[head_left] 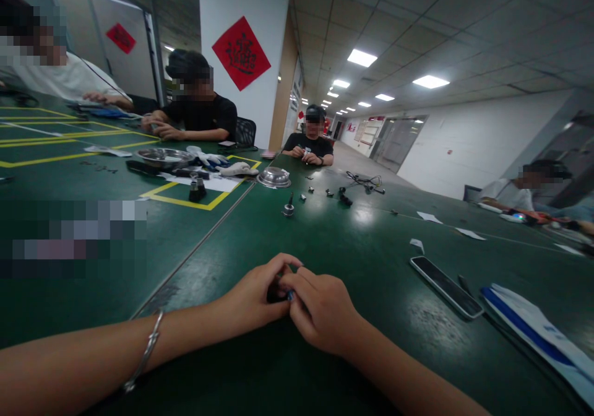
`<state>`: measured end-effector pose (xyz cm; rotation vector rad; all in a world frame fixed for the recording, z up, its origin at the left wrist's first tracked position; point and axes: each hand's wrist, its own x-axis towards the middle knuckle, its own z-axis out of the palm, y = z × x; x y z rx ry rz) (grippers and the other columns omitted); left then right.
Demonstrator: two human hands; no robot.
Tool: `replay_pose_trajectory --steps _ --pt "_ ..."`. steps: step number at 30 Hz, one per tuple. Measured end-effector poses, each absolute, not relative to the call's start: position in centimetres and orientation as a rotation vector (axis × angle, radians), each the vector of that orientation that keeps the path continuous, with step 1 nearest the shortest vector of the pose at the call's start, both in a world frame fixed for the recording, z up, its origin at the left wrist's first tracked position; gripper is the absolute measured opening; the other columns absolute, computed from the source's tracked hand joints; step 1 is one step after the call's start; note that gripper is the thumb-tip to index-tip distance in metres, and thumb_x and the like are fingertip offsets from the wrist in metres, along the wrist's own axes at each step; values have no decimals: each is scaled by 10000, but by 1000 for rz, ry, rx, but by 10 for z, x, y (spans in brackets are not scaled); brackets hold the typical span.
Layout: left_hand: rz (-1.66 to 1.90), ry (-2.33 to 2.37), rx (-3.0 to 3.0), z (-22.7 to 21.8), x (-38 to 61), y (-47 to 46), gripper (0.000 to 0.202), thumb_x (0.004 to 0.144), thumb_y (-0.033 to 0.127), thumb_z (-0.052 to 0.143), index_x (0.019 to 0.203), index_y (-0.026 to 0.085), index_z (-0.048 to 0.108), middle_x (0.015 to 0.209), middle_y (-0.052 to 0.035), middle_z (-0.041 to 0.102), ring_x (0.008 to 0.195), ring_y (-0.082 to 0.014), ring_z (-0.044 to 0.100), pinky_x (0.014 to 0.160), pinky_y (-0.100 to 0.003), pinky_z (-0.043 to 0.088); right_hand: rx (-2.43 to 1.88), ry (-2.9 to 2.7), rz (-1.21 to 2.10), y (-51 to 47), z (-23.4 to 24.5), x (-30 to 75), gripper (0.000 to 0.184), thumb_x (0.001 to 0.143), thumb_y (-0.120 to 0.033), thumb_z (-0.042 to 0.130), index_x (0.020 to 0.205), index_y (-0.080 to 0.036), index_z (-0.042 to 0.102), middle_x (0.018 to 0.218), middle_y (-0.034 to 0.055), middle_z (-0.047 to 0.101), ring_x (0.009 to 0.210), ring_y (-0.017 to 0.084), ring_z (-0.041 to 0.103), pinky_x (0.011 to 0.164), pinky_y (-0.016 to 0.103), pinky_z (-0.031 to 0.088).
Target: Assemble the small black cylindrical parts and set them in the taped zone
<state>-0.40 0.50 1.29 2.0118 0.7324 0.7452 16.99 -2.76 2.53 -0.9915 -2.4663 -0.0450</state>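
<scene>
My left hand (pixel 260 289) and my right hand (pixel 327 311) meet above the near part of the green table (pixel 223 360). Both have curled fingers, and their fingertips touch. A small blue bit (pixel 291 294) shows between them; the fingers hide most of it, so its kind is unclear. Around my left wrist is a silver bangle (pixel 151 348). Ahead of my hands, a small metal part with an upright stem (pixel 288 207) stands on the table.
Beyond lie a steel bowl (pixel 274 177), black parts (pixel 344 197), a cable (pixel 366 182), white gloves (pixel 236 169) and a steel dish (pixel 163 156). At right are a phone (pixel 445 286) and a blue-white packet (pixel 533 329). Several people sit around the table.
</scene>
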Motion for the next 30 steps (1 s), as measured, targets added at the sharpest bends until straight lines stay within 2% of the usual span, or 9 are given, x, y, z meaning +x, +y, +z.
replay_pose_trajectory --steps 8,12,15,20,22,26,30 --pt "747 727 2039 8 -5 7 450 754 158 565 1163 213 386 897 2 564 759 -143 586 685 -269 485 -1057 -2436 -116 -26 20 168 150 892 -229 404 923 -179 541 842 31 605 676 153 538 588 264 326" --pt "752 750 2083 12 -6 5 432 751 162 562 1152 211 405 942 -12 583 784 -149 587 691 -266 480 -1021 -2412 -89 -25 21 167 171 865 -208 415 1002 -186 515 945 50 594 686 150 536 586 257 334" --pt "761 751 2114 14 -7 4 447 731 133 565 1146 210 417 943 -10 591 822 -162 591 712 -272 476 -973 -2457 -102 -25 21 166 211 892 -195 393 1076 -209 494 939 34 609 699 151 548 605 260 341" --pt "753 741 2064 15 -7 3 485 717 99 565 1158 211 399 1005 -22 608 895 -180 605 754 -290 485 -1050 -2432 -125 -26 22 165 152 895 -234 416 1014 -210 508 868 15 629 675 156 562 601 264 336" --pt "754 686 1987 14 -7 3 488 724 93 559 1161 213 379 1016 -20 615 909 -174 616 766 -286 492 -1055 -2431 -61 -28 24 165 186 872 -240 428 1042 -198 493 893 26 630 695 163 569 617 267 349" --pt "754 672 1902 12 -6 3 472 731 106 568 1148 207 372 937 0 615 840 -155 626 731 -271 497 -1005 -2452 19 -29 26 166 298 820 -201 427 1116 -186 459 943 41 624 724 163 570 640 265 360" --pt "738 682 1918 12 -6 4 453 745 141 579 1141 206 368 914 2 596 792 -150 611 675 -259 484 -996 -2453 -39 -28 25 167 258 828 -190 419 1080 -196 474 889 29 628 683 150 557 616 255 340"
